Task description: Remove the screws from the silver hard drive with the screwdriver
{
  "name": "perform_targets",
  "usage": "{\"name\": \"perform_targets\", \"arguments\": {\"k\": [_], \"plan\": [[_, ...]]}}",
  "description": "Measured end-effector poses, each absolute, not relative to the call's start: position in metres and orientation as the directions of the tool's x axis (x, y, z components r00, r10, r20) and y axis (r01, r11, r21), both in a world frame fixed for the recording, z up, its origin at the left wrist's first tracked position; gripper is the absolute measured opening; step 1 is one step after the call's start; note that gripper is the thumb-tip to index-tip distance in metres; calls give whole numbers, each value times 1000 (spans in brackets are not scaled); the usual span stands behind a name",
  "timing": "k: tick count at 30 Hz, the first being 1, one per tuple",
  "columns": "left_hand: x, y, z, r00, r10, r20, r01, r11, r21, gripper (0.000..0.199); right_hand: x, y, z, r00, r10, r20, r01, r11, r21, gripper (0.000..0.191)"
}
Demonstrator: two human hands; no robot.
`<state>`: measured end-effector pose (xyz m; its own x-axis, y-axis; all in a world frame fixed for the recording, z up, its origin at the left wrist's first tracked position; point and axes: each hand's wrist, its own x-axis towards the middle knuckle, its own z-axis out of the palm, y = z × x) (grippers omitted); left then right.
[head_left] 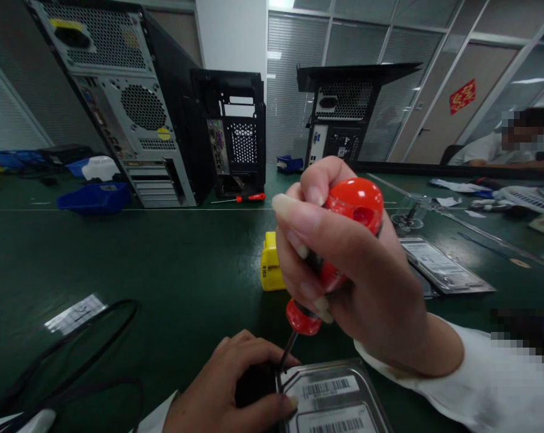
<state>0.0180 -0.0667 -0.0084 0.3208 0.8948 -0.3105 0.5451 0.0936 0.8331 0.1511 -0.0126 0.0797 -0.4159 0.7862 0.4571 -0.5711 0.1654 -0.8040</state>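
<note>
My right hand (344, 252) is wrapped round the red and black handle of a screwdriver (354, 198). Its shaft slants down, and the tip meets the upper left corner of a hard drive (330, 415). The drive lies on the green table at the bottom of the head view, with barcode labels on its metal top and its near part cut off by the frame. My left hand (236, 385) grips the drive's left edge, thumb on the top face and fingers along the far left corner. Behind my right hand stands a yellow box (271, 264), partly hidden.
Computer cases stand at the back: a large one (168, 108), a bare frame (236, 132) and another (344, 114). A second screwdriver (251, 198) lies before them. More drives (448, 264) lie right, cables (86, 343) left. Another person (488, 147) sits far right.
</note>
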Motion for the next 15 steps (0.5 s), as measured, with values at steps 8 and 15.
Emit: {"name": "perform_targets", "arguments": {"k": [8, 15], "plan": [[18, -66, -15, 326, 905, -271, 564, 44, 825, 31, 157, -19, 89, -544, 732, 410, -451, 157, -878, 26], [19, -70, -22, 320, 920, -225, 577, -1, 817, 30, 155, -20, 85, -593, 703, 392, -513, 45, -857, 36]]}}
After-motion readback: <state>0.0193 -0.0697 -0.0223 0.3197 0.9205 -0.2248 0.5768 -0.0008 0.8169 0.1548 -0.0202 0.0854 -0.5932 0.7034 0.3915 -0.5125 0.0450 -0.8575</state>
